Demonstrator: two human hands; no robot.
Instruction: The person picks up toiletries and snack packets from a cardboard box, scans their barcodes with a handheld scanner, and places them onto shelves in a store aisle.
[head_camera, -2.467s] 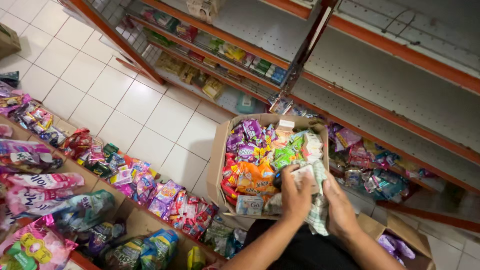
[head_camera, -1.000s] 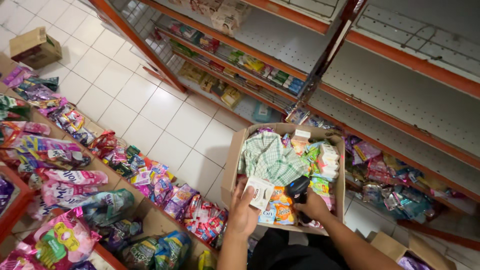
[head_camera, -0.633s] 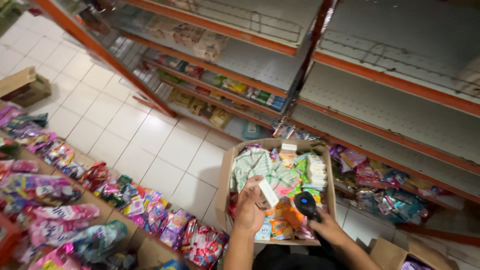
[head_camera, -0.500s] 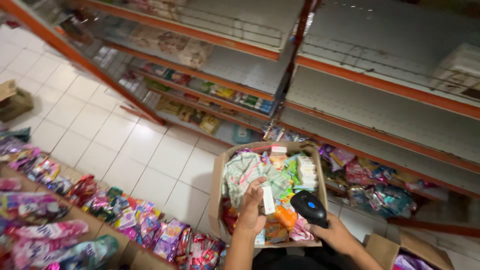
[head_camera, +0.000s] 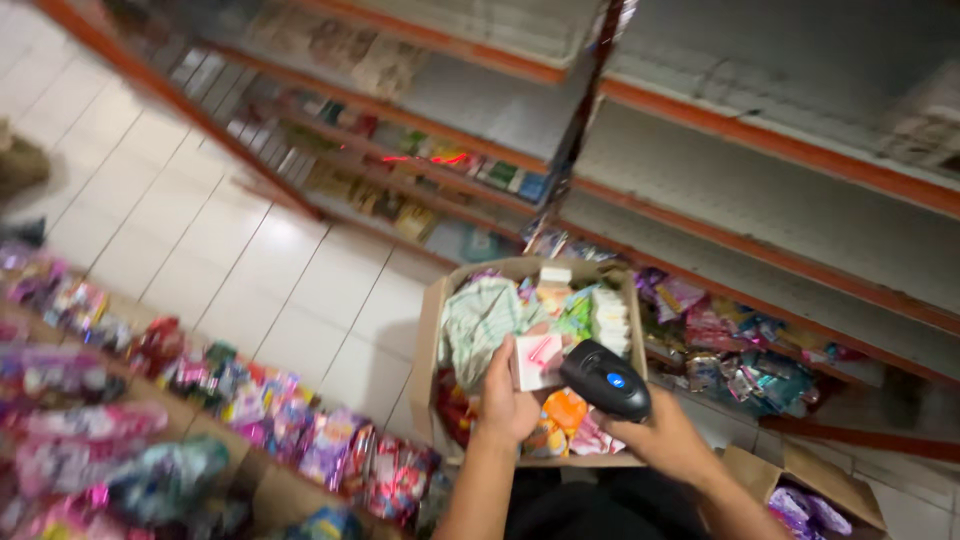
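Since a moment ago the left hand (head_camera: 508, 398) has brought its small white packet (head_camera: 538, 361) right up beside the black handheld scanner (head_camera: 606, 380), which the right hand (head_camera: 668, 440) grips with clenched fingers. Bright snack packs (head_camera: 230, 410) crowd the low shelf on the left, and the orange-edged shelving (head_camera: 760, 150) rises behind. The packet sits pinched between the left thumb and fingers, over the open cardboard box (head_camera: 432, 330) of mixed goods.

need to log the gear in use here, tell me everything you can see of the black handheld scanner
The black handheld scanner is a rounded, glossy, plastic-looking device with a small blue round mark on top of its head. The right hand grips it from below, so its handle is hidden. Its head tilts toward a small white and pink packet held up by the left hand, almost touching it. It hangs above the open cardboard box of mixed packets. No cable shows, and the picture is too blurred for finer detail.
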